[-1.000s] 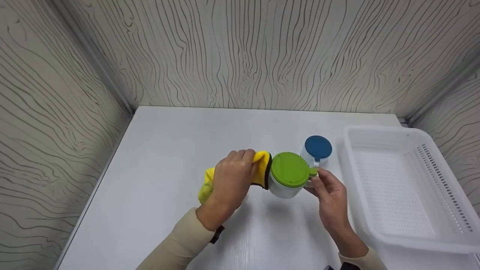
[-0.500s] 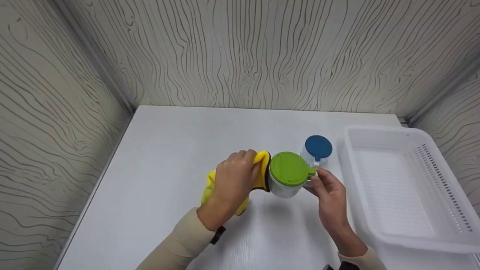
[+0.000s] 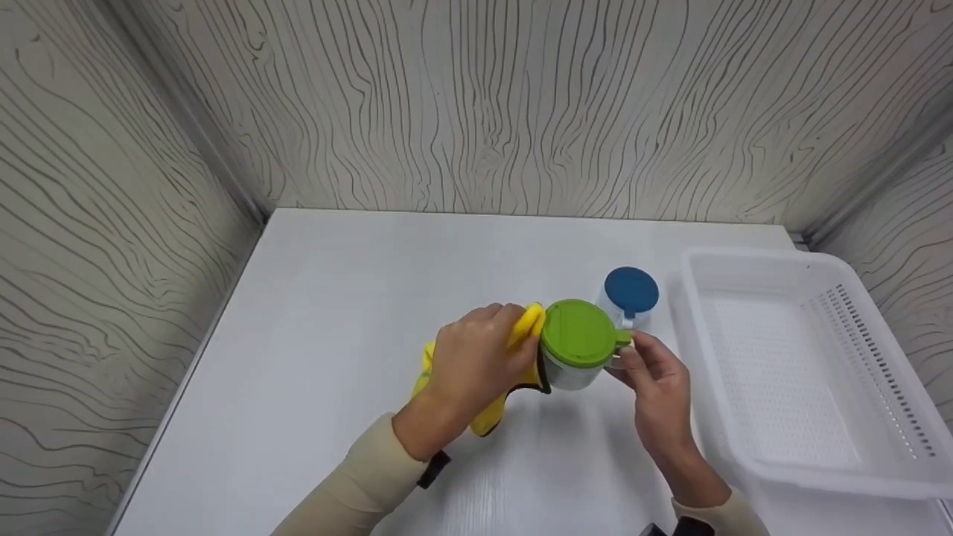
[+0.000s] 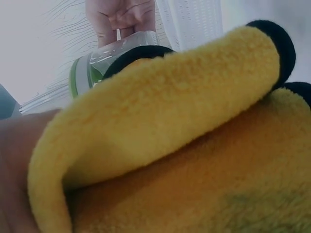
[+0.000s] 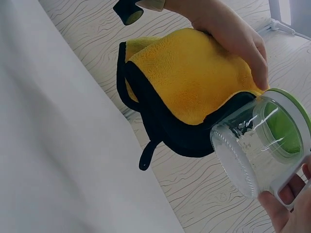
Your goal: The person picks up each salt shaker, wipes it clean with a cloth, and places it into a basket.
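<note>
A clear jar with a green lid [image 3: 578, 333] is held above the white table by its side handle, which my right hand [image 3: 659, 394] grips. In the right wrist view the glass jar [image 5: 238, 150] shows a ribbed base and nothing inside. My left hand [image 3: 473, 357] grips a yellow cloth [image 3: 491, 413] with black edging and presses it against the jar's left side. Folds of the yellow cloth [image 4: 160, 111] fill most of the left wrist view and hide the left fingertips. Just behind the green-lidded jar stands a similar jar with a blue lid [image 3: 631, 290].
A white perforated plastic basket [image 3: 774, 473] stands at the table's right side. Behind and beside the white table [image 3: 327, 298] rise walls [image 3: 461, 104] with a wood-grain line pattern.
My left hand and the cloth have shifted slightly right, and the cloth now covers more of the jar's near left side. My right hand keeps its grip on the handle, nearly still.
</note>
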`<state>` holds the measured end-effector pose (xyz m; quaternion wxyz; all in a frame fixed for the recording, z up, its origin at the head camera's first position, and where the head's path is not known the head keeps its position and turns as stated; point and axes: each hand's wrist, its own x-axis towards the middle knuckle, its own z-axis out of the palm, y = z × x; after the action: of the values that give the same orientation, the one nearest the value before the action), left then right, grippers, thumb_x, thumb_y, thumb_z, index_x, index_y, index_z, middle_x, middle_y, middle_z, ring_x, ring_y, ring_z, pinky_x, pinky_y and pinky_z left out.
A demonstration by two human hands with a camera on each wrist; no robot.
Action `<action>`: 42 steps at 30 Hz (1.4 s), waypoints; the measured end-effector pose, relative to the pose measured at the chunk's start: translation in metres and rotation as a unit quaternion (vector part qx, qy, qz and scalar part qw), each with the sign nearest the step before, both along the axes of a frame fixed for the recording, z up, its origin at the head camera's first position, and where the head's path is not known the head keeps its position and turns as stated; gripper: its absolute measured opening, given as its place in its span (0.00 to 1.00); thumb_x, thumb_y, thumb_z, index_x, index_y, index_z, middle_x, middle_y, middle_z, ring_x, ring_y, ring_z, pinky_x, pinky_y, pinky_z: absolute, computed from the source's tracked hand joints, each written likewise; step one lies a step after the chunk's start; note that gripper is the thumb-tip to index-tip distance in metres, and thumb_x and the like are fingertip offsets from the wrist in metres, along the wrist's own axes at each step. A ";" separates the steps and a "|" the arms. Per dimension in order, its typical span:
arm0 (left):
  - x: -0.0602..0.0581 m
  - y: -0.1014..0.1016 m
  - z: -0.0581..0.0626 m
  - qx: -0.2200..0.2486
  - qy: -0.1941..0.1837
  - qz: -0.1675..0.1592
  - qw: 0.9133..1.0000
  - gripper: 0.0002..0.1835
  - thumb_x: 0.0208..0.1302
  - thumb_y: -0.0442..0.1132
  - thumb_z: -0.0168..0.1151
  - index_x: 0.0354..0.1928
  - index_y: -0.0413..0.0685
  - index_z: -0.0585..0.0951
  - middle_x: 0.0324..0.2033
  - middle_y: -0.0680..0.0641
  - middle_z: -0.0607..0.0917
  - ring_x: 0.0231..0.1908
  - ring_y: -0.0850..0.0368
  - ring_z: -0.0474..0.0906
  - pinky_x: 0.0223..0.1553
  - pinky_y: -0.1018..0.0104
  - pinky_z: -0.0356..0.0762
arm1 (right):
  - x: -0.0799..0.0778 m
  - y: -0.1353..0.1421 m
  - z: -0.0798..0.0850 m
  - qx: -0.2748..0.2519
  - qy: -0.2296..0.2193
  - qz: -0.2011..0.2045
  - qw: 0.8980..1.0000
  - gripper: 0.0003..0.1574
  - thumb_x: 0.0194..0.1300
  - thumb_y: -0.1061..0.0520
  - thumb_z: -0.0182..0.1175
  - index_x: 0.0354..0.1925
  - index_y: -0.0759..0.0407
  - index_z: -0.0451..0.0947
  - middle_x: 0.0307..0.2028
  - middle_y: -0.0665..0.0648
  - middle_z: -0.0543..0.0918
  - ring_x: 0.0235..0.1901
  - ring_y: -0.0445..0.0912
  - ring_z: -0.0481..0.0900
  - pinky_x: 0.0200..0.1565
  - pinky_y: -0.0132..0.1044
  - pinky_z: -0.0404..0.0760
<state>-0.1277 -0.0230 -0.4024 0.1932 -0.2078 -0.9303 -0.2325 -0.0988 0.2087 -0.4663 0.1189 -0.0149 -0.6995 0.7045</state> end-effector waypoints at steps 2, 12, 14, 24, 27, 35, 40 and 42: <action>0.000 0.000 0.000 0.005 -0.006 -0.005 1.000 0.12 0.64 0.48 0.71 0.42 0.48 0.85 0.32 0.52 0.87 0.30 0.59 0.82 0.33 0.68 0.84 | 0.000 0.000 0.000 0.000 -0.002 -0.002 1.000 0.18 0.76 0.66 0.54 0.60 0.74 0.73 0.49 0.53 0.85 0.48 0.44 0.87 0.50 0.38 0.84; -0.006 -0.001 0.001 0.030 -0.017 -0.018 0.999 0.09 0.67 0.45 0.70 0.40 0.48 0.86 0.33 0.52 0.87 0.31 0.58 0.83 0.36 0.67 0.85 | 0.000 -0.001 -0.002 -0.002 0.007 0.016 1.000 0.18 0.76 0.65 0.55 0.60 0.73 0.73 0.50 0.55 0.85 0.49 0.45 0.86 0.51 0.38 0.83; -0.007 -0.002 0.002 0.035 -0.016 -0.021 0.999 0.08 0.67 0.45 0.70 0.40 0.48 0.86 0.33 0.52 0.87 0.32 0.58 0.83 0.36 0.67 0.85 | 0.000 -0.001 -0.003 -0.003 0.009 0.017 1.000 0.18 0.76 0.65 0.55 0.60 0.74 0.73 0.49 0.55 0.85 0.49 0.46 0.87 0.51 0.38 0.83; -0.022 -0.004 0.003 0.046 -0.013 -0.054 0.997 0.07 0.69 0.45 0.67 0.40 0.51 0.87 0.33 0.53 0.87 0.35 0.59 0.84 0.38 0.66 0.85 | 0.000 -0.002 -0.002 0.001 0.005 0.023 1.000 0.17 0.76 0.66 0.54 0.59 0.74 0.73 0.48 0.54 0.85 0.48 0.45 0.87 0.51 0.38 0.84; -0.028 -0.005 0.004 0.042 -0.014 -0.070 0.997 0.06 0.70 0.44 0.66 0.41 0.51 0.86 0.34 0.54 0.87 0.35 0.60 0.83 0.38 0.66 0.85 | 0.000 -0.003 -0.002 0.000 0.009 0.029 1.000 0.17 0.76 0.66 0.55 0.58 0.75 0.74 0.48 0.54 0.85 0.47 0.45 0.87 0.51 0.39 0.84; -0.042 -0.006 0.007 0.041 -0.048 -0.103 0.993 0.04 0.70 0.42 0.66 0.42 0.53 0.86 0.36 0.55 0.88 0.38 0.60 0.82 0.40 0.66 0.83 | 0.001 -0.005 -0.002 0.011 0.008 0.039 0.999 0.16 0.75 0.66 0.56 0.57 0.74 0.75 0.46 0.56 0.85 0.47 0.46 0.87 0.51 0.39 0.84; -0.048 -0.004 0.009 0.026 -0.068 -0.118 0.990 0.04 0.71 0.42 0.65 0.43 0.54 0.87 0.38 0.57 0.88 0.40 0.60 0.82 0.44 0.65 0.82 | 0.002 -0.006 -0.002 0.021 0.003 0.043 0.999 0.16 0.75 0.66 0.56 0.57 0.73 0.75 0.45 0.56 0.85 0.46 0.46 0.87 0.50 0.39 0.84; -0.051 -0.003 0.010 0.018 -0.077 -0.127 0.989 0.05 0.71 0.42 0.66 0.44 0.55 0.87 0.39 0.57 0.88 0.41 0.60 0.82 0.46 0.66 0.82 | 0.002 -0.007 -0.002 0.026 0.004 0.046 0.999 0.15 0.75 0.66 0.56 0.56 0.73 0.75 0.45 0.56 0.84 0.45 0.46 0.87 0.50 0.39 0.84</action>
<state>-0.1790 -0.0264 -0.3924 0.0938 -0.3026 -0.9041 -0.2868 -0.0969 0.2021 -0.4680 0.0891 0.0232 -0.7170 0.6909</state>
